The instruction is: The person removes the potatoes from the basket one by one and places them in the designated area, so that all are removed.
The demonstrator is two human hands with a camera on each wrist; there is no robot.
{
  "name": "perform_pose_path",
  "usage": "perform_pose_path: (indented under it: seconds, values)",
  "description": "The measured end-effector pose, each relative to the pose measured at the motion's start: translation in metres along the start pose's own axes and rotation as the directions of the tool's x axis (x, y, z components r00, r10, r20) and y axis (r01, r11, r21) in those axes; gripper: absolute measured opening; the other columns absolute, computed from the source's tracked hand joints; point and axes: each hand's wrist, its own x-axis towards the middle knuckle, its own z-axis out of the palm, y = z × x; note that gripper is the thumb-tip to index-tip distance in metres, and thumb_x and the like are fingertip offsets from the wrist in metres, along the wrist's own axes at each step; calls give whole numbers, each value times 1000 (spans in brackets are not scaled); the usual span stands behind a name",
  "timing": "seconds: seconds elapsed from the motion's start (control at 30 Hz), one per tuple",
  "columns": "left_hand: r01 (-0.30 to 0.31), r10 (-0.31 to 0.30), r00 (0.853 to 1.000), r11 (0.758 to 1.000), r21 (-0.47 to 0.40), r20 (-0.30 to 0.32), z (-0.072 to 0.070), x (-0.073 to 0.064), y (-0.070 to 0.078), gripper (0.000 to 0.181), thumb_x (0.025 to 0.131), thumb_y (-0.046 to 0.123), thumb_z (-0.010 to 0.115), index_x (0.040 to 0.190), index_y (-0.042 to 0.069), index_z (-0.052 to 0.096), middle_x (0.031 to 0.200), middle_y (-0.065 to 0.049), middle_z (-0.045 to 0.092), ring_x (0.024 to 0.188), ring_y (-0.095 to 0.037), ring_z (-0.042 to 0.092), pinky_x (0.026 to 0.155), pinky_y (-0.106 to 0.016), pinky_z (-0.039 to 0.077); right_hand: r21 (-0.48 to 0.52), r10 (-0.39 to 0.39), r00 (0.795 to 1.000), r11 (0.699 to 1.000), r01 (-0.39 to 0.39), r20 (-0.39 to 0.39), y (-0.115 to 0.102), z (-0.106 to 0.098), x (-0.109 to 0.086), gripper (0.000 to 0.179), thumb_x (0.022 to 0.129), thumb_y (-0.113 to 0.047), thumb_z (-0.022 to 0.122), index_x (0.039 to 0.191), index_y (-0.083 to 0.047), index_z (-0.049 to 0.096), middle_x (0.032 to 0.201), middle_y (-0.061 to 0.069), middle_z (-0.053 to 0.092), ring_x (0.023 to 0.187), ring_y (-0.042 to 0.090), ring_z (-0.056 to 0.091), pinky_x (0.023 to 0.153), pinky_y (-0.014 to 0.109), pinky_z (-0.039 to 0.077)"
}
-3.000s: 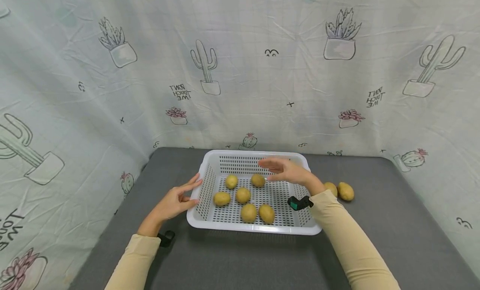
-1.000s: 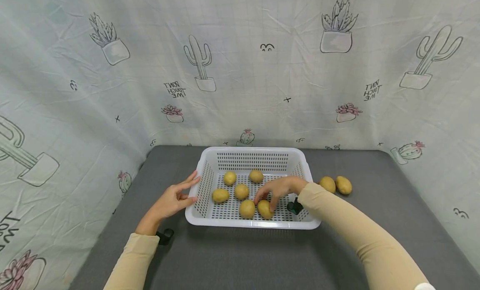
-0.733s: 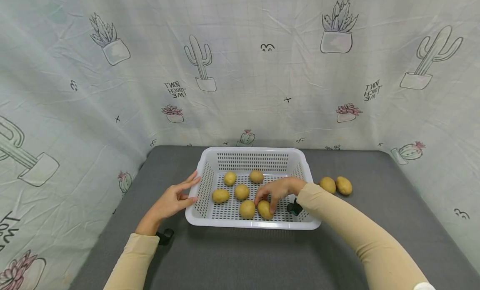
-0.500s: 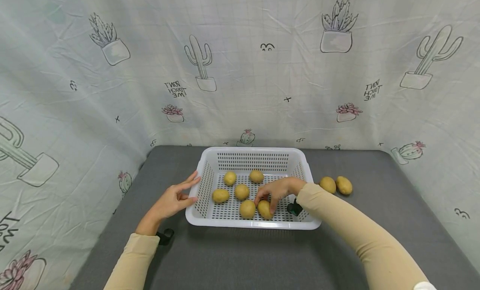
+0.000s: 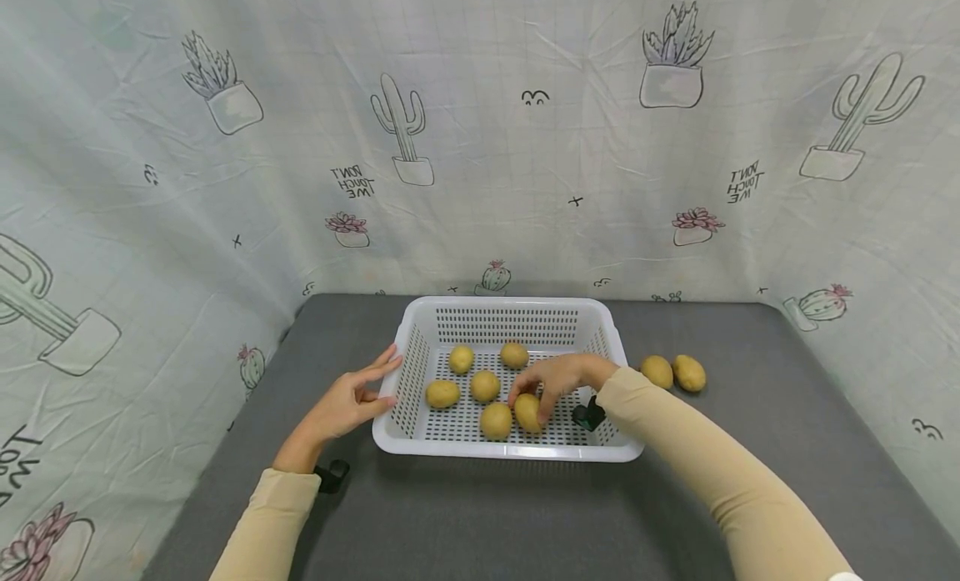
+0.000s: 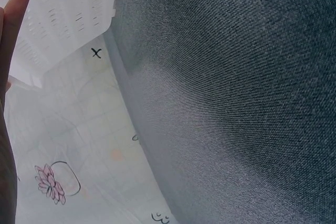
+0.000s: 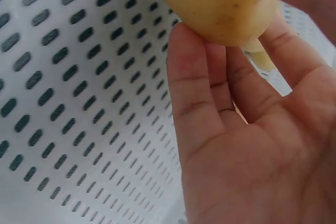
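A white perforated plastic basket (image 5: 510, 453) holds several yellow-brown potatoes, among them one at the front (image 5: 496, 421) and one in the middle (image 5: 484, 386). My right hand (image 5: 558, 377) reaches down into the basket and grips a potato (image 5: 527, 413) beside the front one. In the right wrist view that potato (image 7: 218, 6) lies between the fingertips and the thumb. At the basket's left rim rests my left hand (image 5: 345, 406), its fingers extended and nothing held. Only part of the left hand (image 6: 8, 66) shows in the left wrist view, next to the basket wall (image 6: 79, 14).
Two more potatoes, one round (image 5: 657, 371) and one longer (image 5: 689, 373), lie on the grey cloth-covered table (image 5: 480, 514) right of the basket. A pale curtain (image 5: 480, 147) printed with cacti hangs behind and at the sides.
The right hand has come down from over the basket's back part to the front potato, taken hold of it and raised it slightly. The left hand has stayed at the rim.
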Motion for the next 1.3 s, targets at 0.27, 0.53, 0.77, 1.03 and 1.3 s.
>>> perform_pose_path:
  seconds: [0.27, 0.53, 0.77, 1.03, 1.3]
  values:
    - [-9, 9, 1000, 1000, 1, 1, 0, 0, 0, 67, 89, 7, 65, 147, 1, 32, 160, -11, 9, 91, -33, 69, 71, -29, 56, 72, -34, 994, 997, 41, -107, 0, -5, -5, 53, 73, -8, 75, 124, -11, 60, 111, -1, 55, 102, 15, 49, 88, 32, 43]
    - [-30, 30, 1000, 1000, 2, 9, -2, 0, 1, 67, 89, 6, 64, 147, 0, 30, 160, -12, 8, 93, -36, 68, 71, -27, 55, 151, -58, 984, 985, 84, -169, -1, -11, -10, 54, 75, -6, 72, 127, -6, 57, 128, 5, 50, 113, 21, 47, 91, 34, 44]
    - [-53, 53, 998, 999, -2, 23, -1, -1, 2, 66, 91, 6, 62, 147, -1, 29, 159, -15, 7, 93, -38, 67, 71, -27, 56, 162, -152, 954, 967, 198, -258, 1, -14, -12, 55, 78, -8, 72, 128, 3, 52, 137, 19, 48, 109, 19, 54, 95, 38, 44]
    - [-66, 67, 997, 998, -9, 25, 0, -1, 1, 66, 91, 4, 62, 147, -2, 28, 159, -17, 7, 92, -39, 67, 71, -27, 56, 204, -208, 919, 936, 286, -334, 3, -16, -17, 58, 81, -7, 70, 134, 3, 48, 137, 20, 48, 110, 22, 53, 93, 38, 46]
    - [-57, 57, 998, 998, -6, 13, 0, -1, -2, 66, 90, 6, 63, 147, -1, 30, 159, -15, 8, 93, -38, 67, 71, -27, 56, 251, -212, 870, 903, 349, -445, 3, -18, -28, 57, 83, -6, 69, 133, 5, 47, 133, 21, 49, 103, 18, 56, 87, 33, 49]
